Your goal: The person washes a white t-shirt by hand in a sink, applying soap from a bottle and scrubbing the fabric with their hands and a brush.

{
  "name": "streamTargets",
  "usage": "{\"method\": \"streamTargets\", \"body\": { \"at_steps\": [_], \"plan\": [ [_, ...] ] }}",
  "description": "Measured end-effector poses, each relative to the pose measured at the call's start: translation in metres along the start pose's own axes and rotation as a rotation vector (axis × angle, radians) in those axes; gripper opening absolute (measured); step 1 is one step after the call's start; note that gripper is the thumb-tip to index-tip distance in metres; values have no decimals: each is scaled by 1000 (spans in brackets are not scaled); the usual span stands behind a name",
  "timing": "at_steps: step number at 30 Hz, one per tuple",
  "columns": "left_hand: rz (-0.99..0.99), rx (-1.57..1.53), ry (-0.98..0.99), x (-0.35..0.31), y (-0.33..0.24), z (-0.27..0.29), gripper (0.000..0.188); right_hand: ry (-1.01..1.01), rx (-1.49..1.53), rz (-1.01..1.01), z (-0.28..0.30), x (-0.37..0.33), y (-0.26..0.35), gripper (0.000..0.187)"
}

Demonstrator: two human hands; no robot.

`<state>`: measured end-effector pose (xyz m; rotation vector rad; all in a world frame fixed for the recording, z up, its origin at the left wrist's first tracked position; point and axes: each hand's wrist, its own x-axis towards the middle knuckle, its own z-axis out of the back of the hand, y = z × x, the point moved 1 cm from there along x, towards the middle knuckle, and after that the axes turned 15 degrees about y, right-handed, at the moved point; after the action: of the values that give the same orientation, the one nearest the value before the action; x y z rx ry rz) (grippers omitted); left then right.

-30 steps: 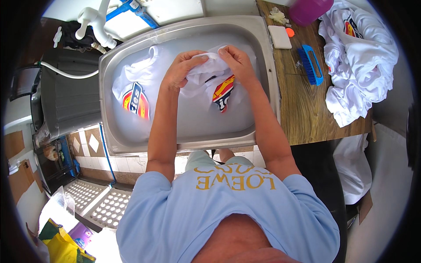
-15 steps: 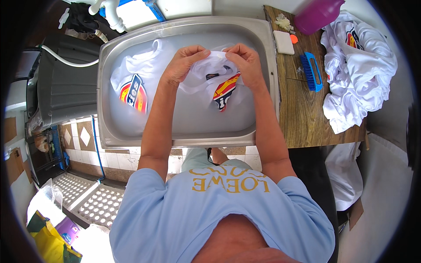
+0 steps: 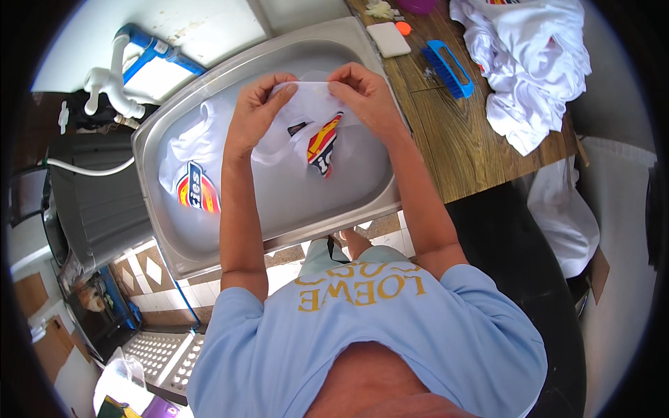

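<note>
My left hand [image 3: 262, 115] and my right hand [image 3: 364, 99] each pinch the edge of a wet white T-shirt [image 3: 312, 94]. That edge is stretched between them above a metal sink [image 3: 352, 31] of cloudy water. Lower down, the T-shirt hangs into the water, its red, yellow and dark print folded and partly under. A second white T-shirt [image 3: 197, 148] with a similar print lies half sunk at the sink's left side, apart from my hands.
On the wooden counter [image 3: 446, 157] to the right are a blue scrub brush [image 3: 449, 68], a white block [image 3: 389, 40], an orange round piece [image 3: 403, 28] and heaped white shirts [image 3: 526, 76]. A white tap [image 3: 108, 87] stands behind the sink, with a grey plastic unit [image 3: 97, 202] at left.
My view has turned, so the sink and counter look tilted. My hands have spread slightly apart along the T-shirt's edge, which now looks straighter and tauter.
</note>
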<state>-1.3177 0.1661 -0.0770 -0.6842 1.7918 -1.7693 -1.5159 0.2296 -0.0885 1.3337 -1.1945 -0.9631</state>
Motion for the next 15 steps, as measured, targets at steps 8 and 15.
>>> {"method": "streamTargets", "body": {
  "at_steps": [8, 15],
  "plan": [
    [-321, 596, 434, 127, -27, -91, 10, -587, -344, 81, 60, -85, 6, 13],
    [-288, 1000, 504, 158, 15, -132, 10, -720, -897, -19, 85, -104, -18, 8]
  ]
}}
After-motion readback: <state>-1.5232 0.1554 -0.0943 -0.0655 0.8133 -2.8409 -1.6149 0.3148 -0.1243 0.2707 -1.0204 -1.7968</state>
